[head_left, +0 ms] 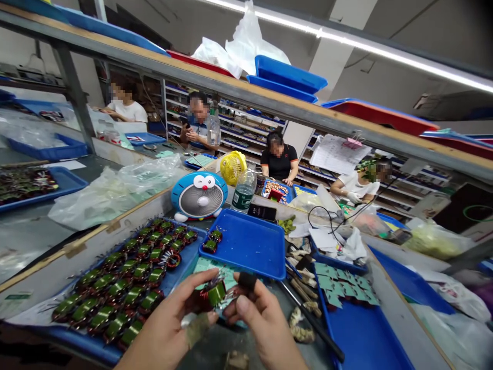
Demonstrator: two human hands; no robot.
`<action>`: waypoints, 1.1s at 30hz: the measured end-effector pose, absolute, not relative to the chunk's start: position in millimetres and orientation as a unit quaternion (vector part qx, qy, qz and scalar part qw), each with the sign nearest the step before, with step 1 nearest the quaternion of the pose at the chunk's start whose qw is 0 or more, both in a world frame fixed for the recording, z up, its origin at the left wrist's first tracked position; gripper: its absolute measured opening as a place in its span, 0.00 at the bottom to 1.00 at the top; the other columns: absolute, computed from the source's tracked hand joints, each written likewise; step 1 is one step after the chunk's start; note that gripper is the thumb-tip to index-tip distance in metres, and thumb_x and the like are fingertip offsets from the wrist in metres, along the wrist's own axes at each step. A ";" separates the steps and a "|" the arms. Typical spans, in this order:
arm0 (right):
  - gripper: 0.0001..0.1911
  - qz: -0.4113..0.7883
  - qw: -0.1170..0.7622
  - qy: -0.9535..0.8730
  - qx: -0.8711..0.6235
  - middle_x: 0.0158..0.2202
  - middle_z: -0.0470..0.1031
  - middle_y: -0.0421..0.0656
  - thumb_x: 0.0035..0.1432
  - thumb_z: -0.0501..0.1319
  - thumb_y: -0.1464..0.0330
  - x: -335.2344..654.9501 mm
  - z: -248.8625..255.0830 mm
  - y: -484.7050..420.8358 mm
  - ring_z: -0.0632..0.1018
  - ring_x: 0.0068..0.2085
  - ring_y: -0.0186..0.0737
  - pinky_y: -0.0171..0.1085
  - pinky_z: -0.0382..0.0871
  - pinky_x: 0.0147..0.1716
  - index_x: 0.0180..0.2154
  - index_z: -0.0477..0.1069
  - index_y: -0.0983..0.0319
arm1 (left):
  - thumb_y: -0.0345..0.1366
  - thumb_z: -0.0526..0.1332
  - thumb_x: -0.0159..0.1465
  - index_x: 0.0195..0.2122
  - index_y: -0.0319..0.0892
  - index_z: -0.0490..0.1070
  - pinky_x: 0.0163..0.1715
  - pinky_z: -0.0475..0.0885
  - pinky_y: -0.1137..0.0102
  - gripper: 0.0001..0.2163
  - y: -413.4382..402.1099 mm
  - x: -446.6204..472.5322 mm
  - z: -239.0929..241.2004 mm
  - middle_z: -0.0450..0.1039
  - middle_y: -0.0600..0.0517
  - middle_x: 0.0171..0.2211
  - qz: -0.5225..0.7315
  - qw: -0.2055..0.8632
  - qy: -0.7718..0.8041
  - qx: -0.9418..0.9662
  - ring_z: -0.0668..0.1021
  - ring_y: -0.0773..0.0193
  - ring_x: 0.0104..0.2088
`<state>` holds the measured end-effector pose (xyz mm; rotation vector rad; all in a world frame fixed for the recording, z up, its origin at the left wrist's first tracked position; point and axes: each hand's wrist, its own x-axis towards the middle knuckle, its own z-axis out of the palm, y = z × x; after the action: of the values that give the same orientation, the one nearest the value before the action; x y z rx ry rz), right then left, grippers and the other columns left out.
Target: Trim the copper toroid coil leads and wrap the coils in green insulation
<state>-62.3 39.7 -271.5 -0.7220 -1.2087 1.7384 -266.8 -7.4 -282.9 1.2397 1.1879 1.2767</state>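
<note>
My left hand (181, 313) is closed on a wire-wound coil (216, 294) with green tape around its middle and dark red copper wire. Tape wraps the left thumb. My right hand (260, 313) is at the coil's right side, fingertips pinched at its thin silvery lead wires (230, 296); a black cover sits on one finger. Left of my hands, a blue tray (179, 264) bears rows of similar coils (115, 288). Ahead lies another blue tray (250, 244) with a few coils (213, 240) at its left end. Light green sheets (204, 264) lie partly hidden behind my hands.
A blue cartoon fan (200, 195), a water bottle (243, 192) and a phone (262, 212) stand or lie behind the trays. At right, a blue tray (358, 334) holds green pieces (346, 285). A black-handled rod (316, 326) lies beside it. Several people sit beyond the overhead shelf (231, 85).
</note>
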 end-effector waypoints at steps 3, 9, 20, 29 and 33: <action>0.22 0.709 0.431 -0.484 -0.279 0.35 0.81 0.44 0.61 0.72 0.55 -65.8 -272.1 31.4 0.80 0.33 0.39 0.38 0.75 0.36 0.50 0.78 0.60 | 0.40 0.73 0.62 0.63 0.60 0.74 0.63 0.70 0.68 0.27 -9.5 -266.2 -285.0 0.75 0.53 0.62 0.480 0.303 0.555 0.608 0.78 0.47 0.60; 0.20 0.699 0.471 -0.458 -0.282 0.42 0.84 0.47 0.59 0.74 0.59 -60.6 -280.2 18.8 0.81 0.38 0.41 0.38 0.76 0.38 0.49 0.80 0.61 | 0.44 0.76 0.57 0.68 0.58 0.68 0.64 0.69 0.63 0.37 -15.4 -266.2 -274.5 0.69 0.49 0.66 0.428 0.290 0.547 0.658 0.74 0.44 0.64; 0.21 0.585 0.447 -0.557 -0.384 0.49 0.80 0.48 0.69 0.63 0.53 -33.2 -291.6 2.4 0.82 0.45 0.45 0.40 0.77 0.43 0.56 0.74 0.58 | 0.44 0.75 0.56 0.46 0.47 0.75 0.37 0.73 0.71 0.19 -1.5 -233.8 -236.2 0.81 0.54 0.39 0.314 0.319 0.543 0.711 0.82 0.56 0.37; 0.11 0.463 0.380 -0.715 -0.361 0.45 0.79 0.44 0.66 0.66 0.62 -18.4 -260.9 1.9 0.79 0.47 0.45 0.38 0.71 0.49 0.48 0.78 0.58 | 0.29 0.64 0.55 0.43 0.48 0.69 0.35 0.67 0.69 0.15 -9.6 -224.0 -242.9 0.78 0.56 0.34 0.289 0.270 0.564 0.725 0.79 0.57 0.35; 0.14 0.570 0.373 -0.645 -0.347 0.43 0.82 0.42 0.59 0.73 0.60 -18.6 -258.2 8.5 0.80 0.45 0.45 0.37 0.71 0.47 0.45 0.81 0.59 | 0.35 0.68 0.58 0.42 0.48 0.69 0.33 0.67 0.71 0.13 -15.0 -219.9 -237.6 0.78 0.57 0.34 0.303 0.341 0.542 0.705 0.79 0.59 0.34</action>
<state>-18.6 8.5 -258.2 -0.8885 -1.6518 1.4612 -219.9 -15.0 -237.6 1.8349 1.4105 0.7873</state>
